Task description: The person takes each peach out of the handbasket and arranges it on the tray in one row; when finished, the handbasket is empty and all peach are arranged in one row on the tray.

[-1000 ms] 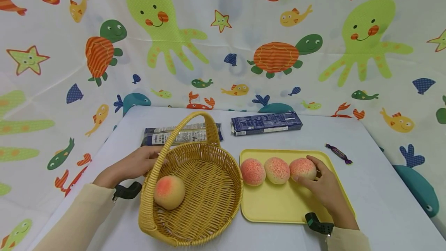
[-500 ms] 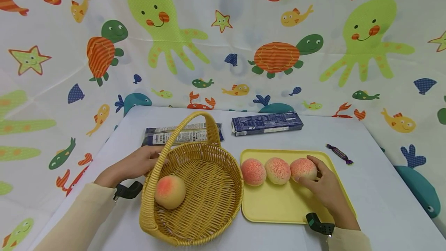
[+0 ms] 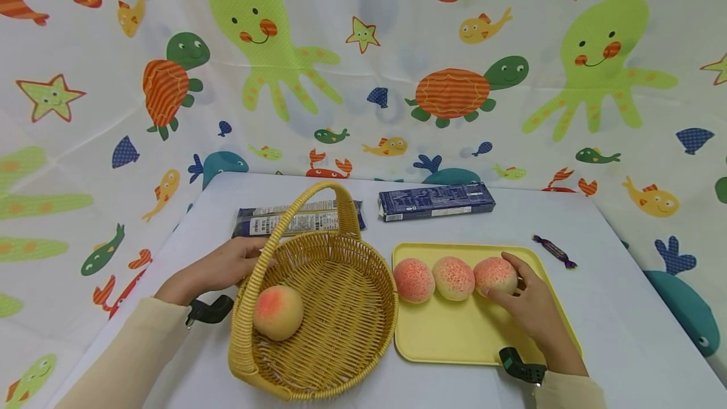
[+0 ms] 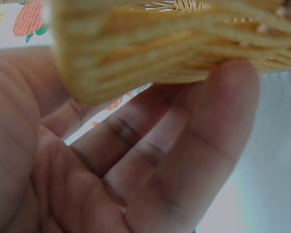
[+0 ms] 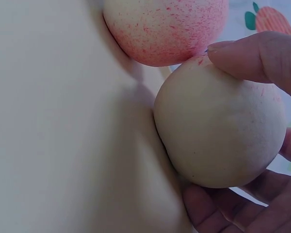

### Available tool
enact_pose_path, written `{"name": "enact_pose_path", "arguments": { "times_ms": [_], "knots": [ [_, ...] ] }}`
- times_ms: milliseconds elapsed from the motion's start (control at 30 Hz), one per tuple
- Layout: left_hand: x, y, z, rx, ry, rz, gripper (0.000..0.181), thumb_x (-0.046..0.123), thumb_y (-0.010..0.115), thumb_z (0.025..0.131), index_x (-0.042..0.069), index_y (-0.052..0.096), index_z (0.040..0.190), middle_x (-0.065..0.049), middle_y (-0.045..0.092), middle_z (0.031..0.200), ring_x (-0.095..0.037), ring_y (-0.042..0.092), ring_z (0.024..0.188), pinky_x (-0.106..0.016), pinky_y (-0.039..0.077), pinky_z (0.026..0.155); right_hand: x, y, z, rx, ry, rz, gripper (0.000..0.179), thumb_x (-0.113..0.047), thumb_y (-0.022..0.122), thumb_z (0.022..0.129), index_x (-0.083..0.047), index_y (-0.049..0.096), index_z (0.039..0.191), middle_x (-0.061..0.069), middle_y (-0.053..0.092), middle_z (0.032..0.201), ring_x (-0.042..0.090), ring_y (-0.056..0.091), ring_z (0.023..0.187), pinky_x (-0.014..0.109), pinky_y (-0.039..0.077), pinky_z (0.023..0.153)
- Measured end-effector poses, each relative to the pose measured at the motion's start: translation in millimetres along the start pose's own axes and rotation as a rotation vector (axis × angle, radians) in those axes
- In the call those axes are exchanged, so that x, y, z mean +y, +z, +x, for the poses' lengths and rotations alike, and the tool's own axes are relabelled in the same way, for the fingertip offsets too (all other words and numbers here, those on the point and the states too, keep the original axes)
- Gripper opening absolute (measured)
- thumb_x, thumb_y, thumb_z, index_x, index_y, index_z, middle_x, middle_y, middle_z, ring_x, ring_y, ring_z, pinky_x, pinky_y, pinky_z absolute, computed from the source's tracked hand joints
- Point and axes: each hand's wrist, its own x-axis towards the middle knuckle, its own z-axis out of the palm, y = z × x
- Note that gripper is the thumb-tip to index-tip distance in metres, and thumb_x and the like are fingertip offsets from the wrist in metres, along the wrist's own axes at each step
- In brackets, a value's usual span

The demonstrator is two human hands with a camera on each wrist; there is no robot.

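Observation:
My left hand holds the left side of a round wicker basket with a tall arched handle. In the left wrist view, its fingers curl under the woven rim. A smooth peach lies inside the basket, by the handle's base. On the yellow tray, two speckled peaches sit side by side, and a third peach is at the right of their row. My right hand grips this third one, thumb on the near side and fingers behind; the right wrist view shows it low against the tray.
Behind the basket lies a dark flat packet with white labels, partly hidden by the handle. A long blue box stands further back, right of it. A wrapped candy lies right of the tray. A fish-print cloth hangs behind the table.

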Motion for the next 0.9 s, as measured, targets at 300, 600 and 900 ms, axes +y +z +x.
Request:
{"name": "enact_pose_path", "arguments": {
  "times_ms": [300,600,900],
  "knots": [
    [-0.3,-0.4,-0.7,0.001,0.000,-0.005,0.032,0.019,0.060,0.106,0.004,0.063,0.134,-0.013,0.074,0.102,-0.025,0.065,0.081,-0.035,0.056,0.062,-2,0,0.0,-0.014,-0.002,-0.023,0.097,-0.027,0.082,0.092,-0.005,0.022,0.165,0.032,0.042,0.154,0.045,0.054,0.127,0.024,0.050,0.081],
    [-1.7,0.1,-2.7,-0.018,0.000,-0.029,0.035,0.019,0.059,0.107,0.005,0.062,0.139,-0.014,0.076,0.104,-0.024,0.068,0.081,-0.036,0.058,0.062,-5,-1,-2.1,-0.019,-0.048,-0.066,0.101,-0.039,0.076,0.096,-0.006,0.012,0.167,0.035,0.019,0.165,0.060,0.030,0.145,0.070,0.037,0.109],
    [1.7,-1.9,-1.3,-0.023,0.015,0.004,0.040,0.019,0.056,0.108,0.004,0.057,0.146,-0.015,0.077,0.107,-0.024,0.069,0.079,-0.037,0.058,0.062,-41,-1,-14.5,0.104,-0.194,-0.205,0.104,-0.043,0.076,0.094,-0.006,0.012,0.168,0.033,0.007,0.169,0.057,0.009,0.153,0.082,0.017,0.109]
  ]
}}
